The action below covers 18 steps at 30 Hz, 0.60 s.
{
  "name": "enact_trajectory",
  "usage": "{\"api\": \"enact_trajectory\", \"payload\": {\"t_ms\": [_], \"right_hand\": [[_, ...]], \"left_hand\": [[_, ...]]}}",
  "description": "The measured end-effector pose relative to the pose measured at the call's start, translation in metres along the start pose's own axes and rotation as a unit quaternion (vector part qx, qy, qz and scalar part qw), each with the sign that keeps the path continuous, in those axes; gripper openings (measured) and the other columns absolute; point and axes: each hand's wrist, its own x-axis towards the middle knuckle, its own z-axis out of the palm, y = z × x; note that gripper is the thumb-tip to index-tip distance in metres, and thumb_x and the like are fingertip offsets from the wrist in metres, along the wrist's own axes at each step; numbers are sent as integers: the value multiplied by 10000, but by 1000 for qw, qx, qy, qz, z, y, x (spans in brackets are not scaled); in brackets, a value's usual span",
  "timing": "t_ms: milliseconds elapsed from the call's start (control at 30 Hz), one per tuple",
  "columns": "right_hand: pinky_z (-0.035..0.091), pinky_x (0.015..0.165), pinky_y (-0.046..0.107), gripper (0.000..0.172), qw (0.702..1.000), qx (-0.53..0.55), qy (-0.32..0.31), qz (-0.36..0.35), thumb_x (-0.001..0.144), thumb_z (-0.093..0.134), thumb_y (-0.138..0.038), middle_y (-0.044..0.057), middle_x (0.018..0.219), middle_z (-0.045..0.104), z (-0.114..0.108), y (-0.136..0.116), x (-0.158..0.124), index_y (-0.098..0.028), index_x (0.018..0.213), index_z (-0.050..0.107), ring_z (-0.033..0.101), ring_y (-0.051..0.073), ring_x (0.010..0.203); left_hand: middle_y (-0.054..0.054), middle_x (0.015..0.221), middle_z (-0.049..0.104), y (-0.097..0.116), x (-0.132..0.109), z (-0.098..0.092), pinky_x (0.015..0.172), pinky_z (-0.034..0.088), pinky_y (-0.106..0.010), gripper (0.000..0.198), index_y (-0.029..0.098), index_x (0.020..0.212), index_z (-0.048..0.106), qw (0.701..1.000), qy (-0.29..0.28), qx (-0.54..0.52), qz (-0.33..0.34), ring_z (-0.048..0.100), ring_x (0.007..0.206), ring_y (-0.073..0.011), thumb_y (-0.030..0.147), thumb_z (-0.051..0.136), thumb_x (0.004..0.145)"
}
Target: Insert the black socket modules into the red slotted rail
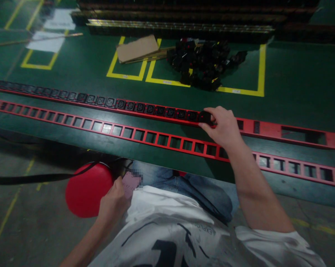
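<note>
My right hand point(224, 126) pinches a black socket module point(204, 117) between thumb and fingers at the upper red rail point(334, 140). Whether the module sits fully in its slot cannot be seen. To its left, a long row of black power sockets point(150, 109) fills that rail; to its right, the rail has open cut-outs. A second red rail point(181, 144) with a ladder of open slots lies nearer to me, passing under my right forearm. Down by my lap, my left hand point(114, 198) is closed on a pink card point(130, 182), which is partly blurred out.
On the green table point(81, 68), a pile of black modules point(201, 61) lies at the back beside a cardboard piece point(138, 49), among yellow tape outlines. Dark long bars point(181, 27) line the far side. A red stool point(88, 191) stands at lower left, with a black strap point(31, 180) crossing nearby.
</note>
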Motion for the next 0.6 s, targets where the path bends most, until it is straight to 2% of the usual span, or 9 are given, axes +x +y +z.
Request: {"api": "enact_trajectory", "payload": {"t_ms": [233, 400, 600], "right_hand": [[450, 861, 509, 395, 1000, -10, 6, 6, 900, 646, -376, 100, 965, 640, -1, -1, -1, -221, 1263, 623, 615, 332, 940], [456, 854, 505, 387, 1000, -14, 1, -1, 909, 640, -375, 104, 985, 637, -1, -3, 0, -225, 1265, 616, 614, 333, 952], [458, 861, 499, 389, 1000, -7, -4, -6, 907, 646, -362, 104, 998, 635, -1, -2, -1, -214, 1264, 614, 619, 325, 949]], "left_hand": [[-163, 1115, 684, 0, -1, 1, 619, 502, -290, 520, 64, 1374, 411, 1000, -4, 13, -1, 735, 981, -275, 349, 540, 959], [-150, 1038, 679, -1, 0, 4, 580, 483, -297, 439, 62, 1325, 464, 1000, 14, 16, 3, 733, 936, -279, 314, 517, 970], [-167, 1075, 677, 0, 0, 2, 587, 487, -305, 502, 52, 1368, 426, 1000, 5, 5, 6, 719, 943, -278, 314, 543, 956]]}}
